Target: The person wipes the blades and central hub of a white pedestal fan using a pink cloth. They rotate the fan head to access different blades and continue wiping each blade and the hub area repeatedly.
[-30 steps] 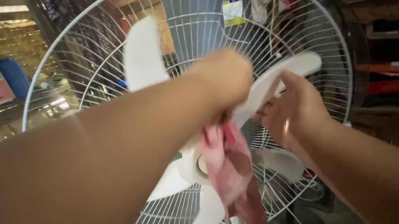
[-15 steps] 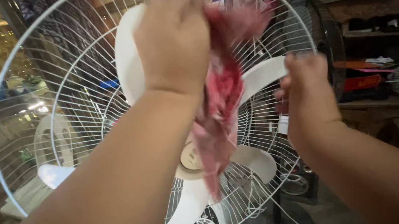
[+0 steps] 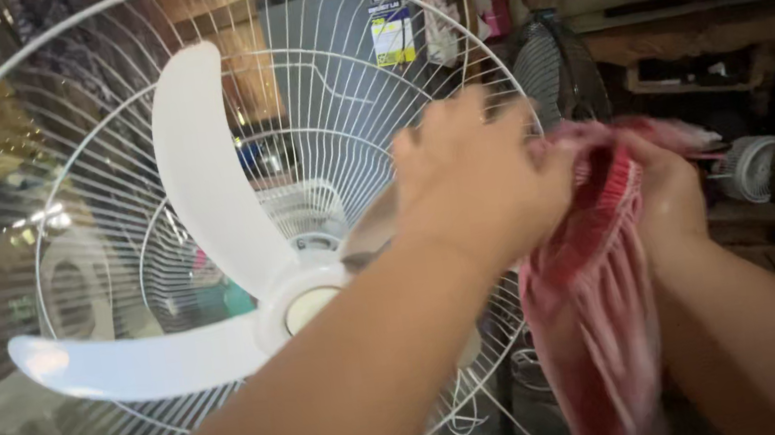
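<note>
Head view, left hand (image 3: 478,174): reaching across the fan's right side, fingers curled into the top of the pink rag (image 3: 591,310), pinching it (a bit blurred, but looks like a real grip).
Right hand (image 3: 666,188): closed round the same bunched top edge, touching the left.
Pink rag: off to the right of the white fan blades (image 3: 204,203), hanging loose below both hands, nearly down to the stand pole (image 3: 507,403).
Rear grille (image 3: 89,108): front guard off, blades fully bare.
Hub (image 3: 307,304): uncovered, nothing on it.
Risk: dangling tail snagging a grille wire or blade tip, probably yanking the fan sideways; no hand on the fan.
Versus half a second ago: rag up against the upper blade in the left fist then, right hand on the grille rim; now both on the rag, clear of the blades.
</note>
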